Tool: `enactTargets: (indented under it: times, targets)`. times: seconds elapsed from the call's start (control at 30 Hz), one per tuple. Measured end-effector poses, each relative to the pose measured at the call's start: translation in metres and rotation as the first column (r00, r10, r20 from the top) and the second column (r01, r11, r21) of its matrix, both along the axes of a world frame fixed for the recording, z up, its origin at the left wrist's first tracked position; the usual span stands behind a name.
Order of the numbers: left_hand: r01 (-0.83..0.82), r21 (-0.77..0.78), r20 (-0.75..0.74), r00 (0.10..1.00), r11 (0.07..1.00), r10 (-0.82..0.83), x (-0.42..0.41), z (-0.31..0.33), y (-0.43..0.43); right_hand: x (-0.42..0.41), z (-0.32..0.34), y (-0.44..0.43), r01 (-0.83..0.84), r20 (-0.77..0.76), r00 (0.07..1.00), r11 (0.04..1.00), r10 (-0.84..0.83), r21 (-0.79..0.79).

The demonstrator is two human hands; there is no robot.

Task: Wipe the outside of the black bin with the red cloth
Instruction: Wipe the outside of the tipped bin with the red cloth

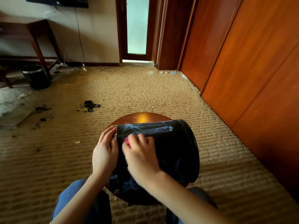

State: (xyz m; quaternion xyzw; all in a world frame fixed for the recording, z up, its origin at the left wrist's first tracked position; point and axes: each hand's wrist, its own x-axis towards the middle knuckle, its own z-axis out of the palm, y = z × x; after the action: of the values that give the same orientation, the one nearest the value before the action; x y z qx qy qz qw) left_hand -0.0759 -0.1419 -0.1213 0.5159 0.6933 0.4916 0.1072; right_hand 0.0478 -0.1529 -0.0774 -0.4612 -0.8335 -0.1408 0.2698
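Note:
The black bin (174,147) lies on its side on a small round wooden table (129,118), its wall dusty and streaked grey along the top. My left hand (105,152) holds the bin's left end, fingers curled over its edge. My right hand (140,152) is blurred and lies on the bin's side wall, its fingers bunched over the red cloth (127,140). Only a small red patch of the cloth shows under the fingers.
A second black bin (36,76) stands on the floor at the far left beside a wooden desk (32,33). Dark debris (89,105) and scraps litter the patterned carpet. Wooden wardrobe doors (250,62) run along the right. My knees are under the table.

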Motion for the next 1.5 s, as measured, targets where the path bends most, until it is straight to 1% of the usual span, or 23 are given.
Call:
enactTargets:
  times: [0.07,0.13,0.2,0.27,0.33,0.37,0.43,0.57,0.63,0.7,0.77,0.83,0.9,0.93,0.97,1.0,1.07,1.2,1.27,1.33,1.4,1.47,1.5]
  targets:
    - [0.017,0.008,0.024,1.0,1.0,-0.017,-0.001,-0.002,-0.002,0.001,-0.002,-0.003,-0.064,0.048,0.997,0.998,0.064,0.002]
    - [0.038,0.027,0.048,0.998,0.999,-0.039,-0.002,-0.003,-0.004,0.035,-0.001,0.011,-0.04,0.069,0.997,0.999,0.042,-0.026]
    - [0.038,0.034,0.082,0.996,0.999,-0.041,-0.003,-0.004,-0.004,0.088,-0.001,0.032,0.105,0.081,0.991,0.994,-0.103,-0.026]
    - [0.038,0.044,0.124,0.991,0.998,-0.043,-0.002,-0.004,-0.003,0.131,0.004,0.045,0.276,0.08,0.96,0.959,-0.27,-0.071]
    - [0.04,0.078,0.2,0.978,0.996,-0.055,0.0,-0.003,-0.003,0.138,0.005,0.045,0.352,0.076,0.935,0.932,-0.346,-0.087]
    - [0.039,0.092,0.246,0.967,0.995,-0.061,0.001,-0.002,-0.004,0.128,0.005,0.04,0.356,0.073,0.933,0.933,-0.352,-0.053]
    - [0.031,0.116,0.323,0.944,0.993,-0.067,0.003,-0.002,-0.004,0.088,0.002,0.029,0.287,0.062,0.956,0.958,-0.287,0.01]
    - [0.024,0.13,0.396,0.915,0.991,-0.074,0.002,-0.002,-0.003,-0.012,-0.002,0.005,0.075,0.039,0.996,0.996,-0.077,0.045]
    - [0.04,0.135,0.422,0.902,0.99,-0.094,0.001,-0.003,-0.003,-0.03,-0.003,0.001,0.034,0.052,0.998,0.997,-0.038,0.072]
    - [0.038,0.148,0.425,0.9,0.988,-0.098,0.0,-0.003,-0.002,-0.01,0.0,0.006,0.014,0.057,0.998,0.999,-0.016,0.038]
    - [0.03,0.156,0.424,0.901,0.987,-0.094,0.0,-0.004,-0.002,0.035,0.0,0.016,0.032,0.068,0.997,0.999,-0.033,0.014]
    - [0.032,0.15,0.441,0.892,0.988,-0.096,0.001,-0.004,-0.002,0.088,-0.001,0.03,0.141,0.094,0.985,0.99,-0.142,0.021]
    - [0.039,0.148,0.449,0.888,0.988,-0.102,0.001,-0.005,-0.002,0.127,0.001,0.04,0.278,0.123,0.955,0.959,-0.27,-0.056]
    - [0.039,0.148,0.446,0.889,0.988,-0.102,0.001,-0.006,-0.002,0.132,0.003,0.041,0.32,0.128,0.943,0.943,-0.308,-0.087]
    - [0.036,0.148,0.442,0.892,0.988,-0.099,0.0,-0.006,-0.001,0.127,0.004,0.04,0.341,0.13,0.935,0.936,-0.329,-0.082]
    - [0.034,0.145,0.442,0.892,0.989,-0.095,0.0,-0.006,-0.001,0.114,0.006,0.037,0.342,0.133,0.933,0.939,-0.335,-0.037]
    - [0.03,0.143,0.446,0.89,0.989,-0.091,0.002,-0.006,0.0,0.072,0.007,0.029,0.285,0.116,0.952,0.959,-0.284,0.009]
    - [0.047,0.161,0.43,0.896,0.986,-0.113,0.0,-0.004,-0.002,-0.023,0.003,0.005,0.043,0.076,0.996,0.999,-0.041,-0.028]
    - [0.059,0.159,0.435,0.892,0.986,-0.124,-0.001,-0.004,-0.001,-0.038,0.006,0.002,-0.018,0.057,0.998,1.0,0.017,0.008]
    - [0.042,0.147,0.42,0.902,0.988,-0.101,-0.003,-0.004,0.0,-0.018,0.009,0.01,-0.032,0.055,0.998,0.999,0.032,0.0]
    - [0.031,0.136,0.419,0.904,0.99,-0.086,-0.002,-0.003,0.001,0.029,0.01,0.021,0.028,0.087,0.996,0.999,-0.024,-0.046]
    - [0.033,0.128,0.433,0.897,0.991,-0.086,-0.001,-0.003,0.001,0.088,0.009,0.035,0.171,0.109,0.98,0.985,-0.166,-0.036]
    - [0.031,0.129,0.434,0.897,0.991,-0.084,0.0,-0.003,0.001,0.116,0.011,0.042,0.254,0.115,0.963,0.965,-0.246,-0.062]
